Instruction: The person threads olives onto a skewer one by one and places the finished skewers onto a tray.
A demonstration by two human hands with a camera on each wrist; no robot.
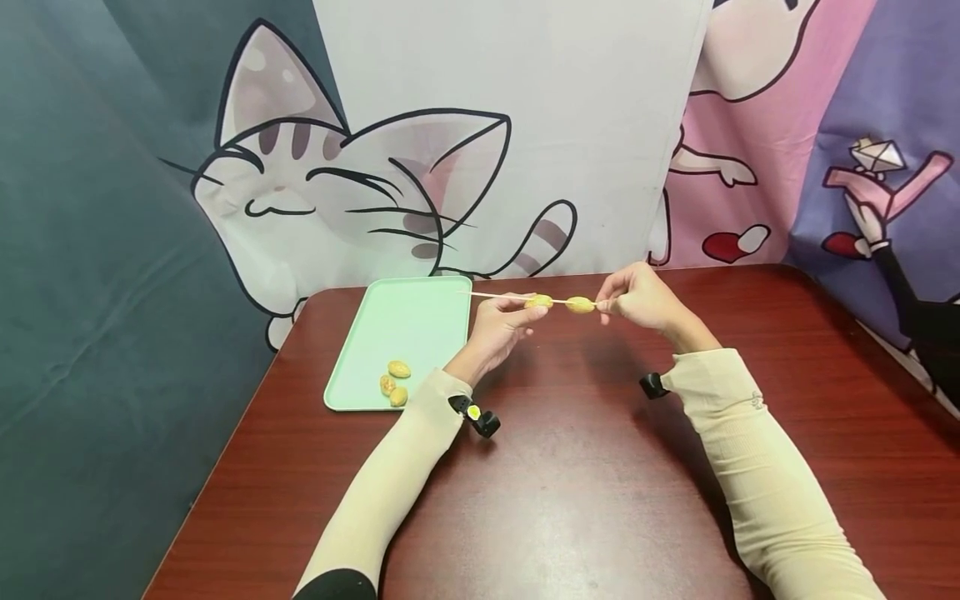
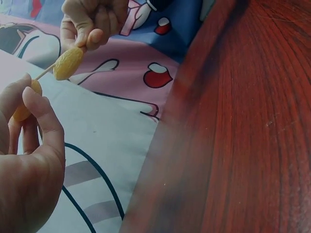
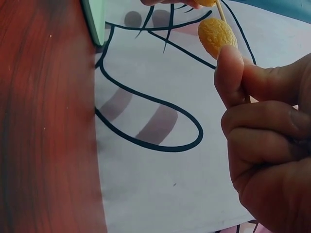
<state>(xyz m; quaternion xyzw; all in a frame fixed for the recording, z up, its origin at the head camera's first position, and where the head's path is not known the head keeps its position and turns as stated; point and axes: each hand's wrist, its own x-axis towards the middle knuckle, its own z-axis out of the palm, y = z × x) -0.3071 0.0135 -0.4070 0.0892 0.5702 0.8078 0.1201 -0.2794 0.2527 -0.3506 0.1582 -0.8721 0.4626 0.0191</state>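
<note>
A thin wooden skewer (image 1: 491,295) is held level above the table, with two wrinkled yellow oval fruits threaded on it. My left hand (image 1: 501,327) pinches the inner yellow fruit (image 1: 540,301) between thumb and fingers. The outer yellow fruit (image 1: 580,305) sits close to my right hand (image 1: 637,296), whose thumb and forefinger pinch the skewer's right end. In the right wrist view, that outer fruit (image 3: 216,37) touches the right thumb tip. Part of the inner fruit (image 2: 22,104) is hidden by the left fingers in the left wrist view.
A pale green tray (image 1: 405,321) lies at the table's back left, partly behind the left forearm. Several yellow fruits (image 1: 399,369) rest near its front edge. The dark red wooden table (image 1: 570,483) reaches a cartoon-printed cloth (image 1: 600,125) at the back.
</note>
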